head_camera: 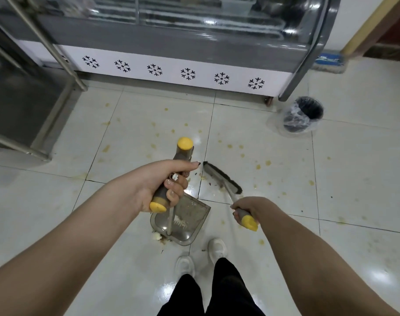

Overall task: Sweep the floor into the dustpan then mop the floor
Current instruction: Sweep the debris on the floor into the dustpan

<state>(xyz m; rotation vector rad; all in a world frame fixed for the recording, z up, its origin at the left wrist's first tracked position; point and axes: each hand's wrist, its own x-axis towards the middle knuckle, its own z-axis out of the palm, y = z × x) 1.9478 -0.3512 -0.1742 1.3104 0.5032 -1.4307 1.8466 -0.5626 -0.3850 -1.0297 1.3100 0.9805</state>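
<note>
My left hand (162, 185) grips the grey, yellow-capped handle of the dustpan (185, 224), whose clear grey pan rests on the white tiled floor (285, 201) just ahead of my shoes. Crumbs lie by the pan's near edge. My right hand (247, 210) grips the yellow-ended handle of the broom (221, 177). Its dark bristle head touches the floor a short way beyond the pan's mouth, with small dark bits beside it. Yellow-brown stains dot the tiles around both tools.
A glass display freezer (171, 71) with snowflake marks spans the back. A metal shelf unit (27, 106) stands at left. A small black bin with a plastic liner (301, 115) sits at the freezer's right corner. A mop head (329, 62) lies behind it.
</note>
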